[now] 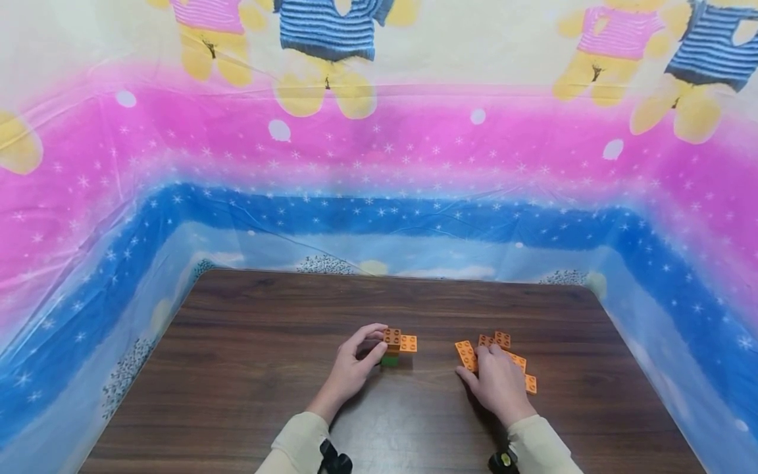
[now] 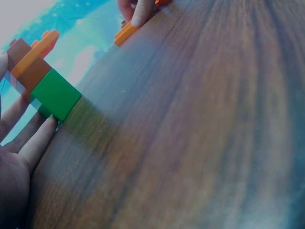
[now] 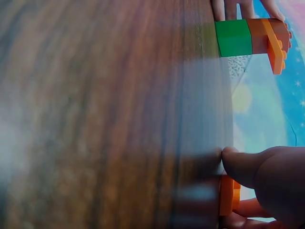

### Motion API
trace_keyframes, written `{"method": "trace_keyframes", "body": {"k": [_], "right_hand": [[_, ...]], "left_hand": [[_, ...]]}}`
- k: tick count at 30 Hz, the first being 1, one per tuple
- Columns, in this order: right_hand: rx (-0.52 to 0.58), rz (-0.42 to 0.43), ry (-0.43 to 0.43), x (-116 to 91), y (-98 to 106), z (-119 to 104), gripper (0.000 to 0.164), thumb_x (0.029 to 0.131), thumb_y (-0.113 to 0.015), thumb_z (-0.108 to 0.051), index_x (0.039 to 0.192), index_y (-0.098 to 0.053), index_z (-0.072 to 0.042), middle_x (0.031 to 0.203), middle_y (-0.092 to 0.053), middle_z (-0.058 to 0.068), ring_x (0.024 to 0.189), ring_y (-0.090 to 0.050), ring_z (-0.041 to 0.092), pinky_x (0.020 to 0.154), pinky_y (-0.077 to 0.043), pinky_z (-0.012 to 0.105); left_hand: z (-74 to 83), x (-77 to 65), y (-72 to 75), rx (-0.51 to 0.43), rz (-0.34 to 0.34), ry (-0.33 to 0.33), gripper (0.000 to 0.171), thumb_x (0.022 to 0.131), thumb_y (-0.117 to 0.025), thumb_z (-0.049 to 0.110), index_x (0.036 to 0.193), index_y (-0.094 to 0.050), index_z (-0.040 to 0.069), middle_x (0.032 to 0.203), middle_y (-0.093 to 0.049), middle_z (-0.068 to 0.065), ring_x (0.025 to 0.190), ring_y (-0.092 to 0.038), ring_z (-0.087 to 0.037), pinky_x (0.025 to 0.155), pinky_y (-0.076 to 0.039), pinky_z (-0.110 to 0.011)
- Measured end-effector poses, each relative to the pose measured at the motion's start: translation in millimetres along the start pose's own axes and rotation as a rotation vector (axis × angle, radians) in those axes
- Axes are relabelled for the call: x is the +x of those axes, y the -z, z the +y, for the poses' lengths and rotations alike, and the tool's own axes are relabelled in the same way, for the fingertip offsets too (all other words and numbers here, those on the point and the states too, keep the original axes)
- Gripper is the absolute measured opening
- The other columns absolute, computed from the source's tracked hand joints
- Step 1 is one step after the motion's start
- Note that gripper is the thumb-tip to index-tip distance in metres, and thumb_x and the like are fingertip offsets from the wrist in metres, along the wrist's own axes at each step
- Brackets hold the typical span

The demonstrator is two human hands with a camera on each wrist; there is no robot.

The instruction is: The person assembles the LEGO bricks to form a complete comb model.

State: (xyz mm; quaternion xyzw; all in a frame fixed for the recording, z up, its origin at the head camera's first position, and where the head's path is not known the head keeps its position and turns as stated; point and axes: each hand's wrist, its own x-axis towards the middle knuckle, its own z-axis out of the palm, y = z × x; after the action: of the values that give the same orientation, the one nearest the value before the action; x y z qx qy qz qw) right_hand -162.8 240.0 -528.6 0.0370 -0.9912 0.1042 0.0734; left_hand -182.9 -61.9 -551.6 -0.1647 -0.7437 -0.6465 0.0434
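The left hand (image 1: 348,374) grips the brick stack (image 1: 392,347) on the bench (image 1: 414,428), thumb on its near side, fingers round the far side with their tips partly hidden in the head view; steadying it low, by the green block (image 2: 56,95), seems wise, since the orange plate (image 1: 409,343) juts rightward and could tip it. Well apart, the right hand (image 1: 502,387) lies over the loose bricks (image 1: 466,356), fingers bent down; sliding one clear before lifting should spare its neighbours. Whether they pinch one I cannot tell: the hand covers several, leaving their number unclear.
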Motion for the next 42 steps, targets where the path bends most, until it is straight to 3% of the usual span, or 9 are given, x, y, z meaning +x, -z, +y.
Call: {"method": "trace_keyframes", "body": {"k": [6,12,22,31,42], "right_hand": [[0.026,0.025,0.006,0.5,-0.8,0.7,0.047,0.09,-0.084,-0.038,0.113,-0.073,0.002,0.096,-0.067,0.014,0.083,-0.065,0.029,0.074,-0.056,0.051],[0.041,0.013,-0.012,0.4,-2.1,1.7,0.044,0.091,-0.083,-0.033,0.117,-0.073,0.002,0.102,-0.068,0.015,0.09,-0.066,0.031,0.08,-0.056,0.053],[0.128,-0.023,-0.043,-1.5,3.2,4.0,0.039,0.096,-0.078,-0.028,0.123,-0.07,0.0,0.112,-0.068,0.017,0.101,-0.067,0.034,0.089,-0.054,0.057],[0.215,-0.022,-0.035,-1.0,6.1,4.8,0.038,0.099,-0.075,-0.022,0.129,-0.068,0.0,0.122,-0.07,0.017,0.111,-0.068,0.035,0.096,-0.052,0.058],[0.32,0.111,0.088,-1.6,1.7,3.2,0.039,0.1,-0.075,-0.02,0.133,-0.065,-0.002,0.127,-0.069,0.017,0.115,-0.067,0.035,0.098,-0.052,0.058]], "left_hand": [[-1.2,0.6,2.2,-0.018,-0.015,-0.023,0.035,0.105,-0.066,0.015,0.139,-0.065,0.013,0.125,-0.069,-0.007,0.118,-0.068,-0.028,0.097,-0.055,-0.045],[-1.2,0.8,0.7,-0.018,-0.011,-0.005,0.036,0.105,-0.065,0.011,0.14,-0.064,0.01,0.126,-0.068,-0.012,0.119,-0.068,-0.031,0.097,-0.054,-0.046],[18.7,-1.9,-0.5,-0.023,-0.008,0.022,0.036,0.105,-0.063,0.008,0.139,-0.062,0.0,0.126,-0.066,-0.022,0.12,-0.065,-0.042,0.099,-0.053,-0.051],[-1.9,0.8,1.0,-0.019,-0.011,0.001,0.036,0.105,-0.065,0.012,0.141,-0.063,0.01,0.128,-0.068,-0.012,0.12,-0.067,-0.031,0.098,-0.054,-0.046],[-1.7,0.7,3.0,-0.011,-0.034,-0.007,0.035,0.106,-0.064,0.017,0.141,-0.063,0.011,0.127,-0.068,-0.008,0.12,-0.067,-0.028,0.099,-0.054,-0.045]]}}
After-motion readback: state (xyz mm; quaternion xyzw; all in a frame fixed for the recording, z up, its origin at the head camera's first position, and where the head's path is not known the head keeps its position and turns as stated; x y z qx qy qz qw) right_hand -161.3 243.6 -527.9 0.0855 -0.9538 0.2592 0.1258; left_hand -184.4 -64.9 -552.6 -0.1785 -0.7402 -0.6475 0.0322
